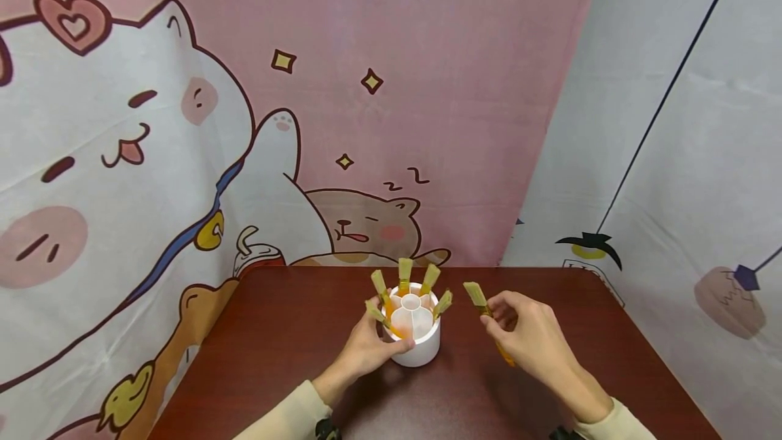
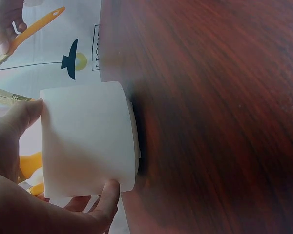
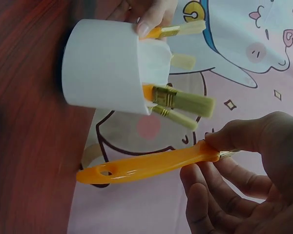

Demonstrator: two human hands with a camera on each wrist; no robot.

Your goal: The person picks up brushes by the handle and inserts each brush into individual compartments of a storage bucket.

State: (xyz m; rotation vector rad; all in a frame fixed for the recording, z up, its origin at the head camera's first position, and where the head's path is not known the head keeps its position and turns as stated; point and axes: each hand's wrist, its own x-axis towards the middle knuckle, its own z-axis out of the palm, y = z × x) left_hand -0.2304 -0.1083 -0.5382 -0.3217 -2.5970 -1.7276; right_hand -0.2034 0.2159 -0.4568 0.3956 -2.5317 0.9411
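Observation:
A round white holder (image 1: pixel 420 353) with inner compartments stands on the table. Several paintbrushes with orange handles lean in its outer compartments, bristles up, such as the near right paintbrush (image 1: pixel 442 304). My left hand (image 1: pixel 365 350) grips the holder from its left side, thumb at the near rim and fingers around the far side. To the right of the holder, my right hand (image 1: pixel 537 335) pinches another paintbrush (image 3: pixel 146 165) near the metal band between thumb and fingers. That paintbrush is tilted in the air, bristles up, apart from the holder.
The dark red wooden table (image 1: pixel 275 331) reaches back to a printed curtain (image 1: pixel 476 121) with cartoon animals. Another curtain panel (image 1: pixel 684 175), pale with hanging-lamp drawings, borders the table on the right.

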